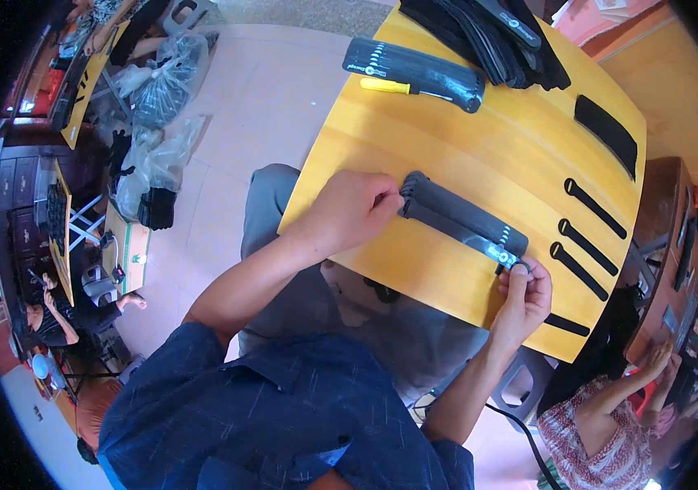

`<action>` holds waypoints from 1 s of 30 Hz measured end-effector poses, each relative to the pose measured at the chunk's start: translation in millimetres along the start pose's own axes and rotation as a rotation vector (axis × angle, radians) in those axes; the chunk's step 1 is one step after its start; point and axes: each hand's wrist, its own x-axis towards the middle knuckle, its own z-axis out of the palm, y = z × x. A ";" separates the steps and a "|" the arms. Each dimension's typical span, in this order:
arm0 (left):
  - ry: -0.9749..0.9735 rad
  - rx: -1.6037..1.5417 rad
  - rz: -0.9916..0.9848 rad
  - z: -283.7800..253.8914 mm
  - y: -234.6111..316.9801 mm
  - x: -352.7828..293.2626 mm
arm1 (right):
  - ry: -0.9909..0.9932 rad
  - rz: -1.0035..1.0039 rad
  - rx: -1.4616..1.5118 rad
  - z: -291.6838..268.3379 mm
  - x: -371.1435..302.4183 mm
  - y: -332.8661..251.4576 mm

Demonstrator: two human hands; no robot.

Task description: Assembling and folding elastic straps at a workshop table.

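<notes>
A bundle of black hook-and-loop straps (459,214) lies slantwise on the yellow table in front of me. Clear wrapping with pale print shows at its right end. My left hand (353,211) is closed, its fingertips at the bundle's scalloped left end; what they grip, if anything, is hidden. At the other end, the thumb and fingers of my right hand (526,296) pinch the bundle's lower corner. Loose black straps with ring ends, such as the upper strap (596,208), the middle strap (590,247) and the lower strap (581,272), lie to its right.
Farther back are a wrapped strap bundle (414,72), a yellow-handled tool (385,86) and a heap of black strap pieces (479,37). A flat black stack (606,135) lies near the table's right edge. Clear plastic bags (165,82) sit on the floor leftward. Other people work at both sides.
</notes>
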 end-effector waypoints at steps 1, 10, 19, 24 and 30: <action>0.001 0.001 0.001 -0.4 2.0 0.1 | 0.000 -0.001 0.001 0.9 -0.2 -1.9; 0.009 0.027 0.032 1.4 -2.6 2.5 | 0.026 0.053 -0.054 4.1 -1.3 -7.4; -0.023 0.040 -0.002 -1.0 2.2 2.7 | 0.013 0.039 -0.051 3.1 -0.4 -3.8; -0.016 0.041 0.027 1.2 -1.7 3.5 | 0.012 0.045 -0.042 3.4 0.5 -2.0; -0.009 0.049 0.040 1.3 -1.2 3.1 | 0.020 0.049 -0.065 2.7 -0.2 -3.1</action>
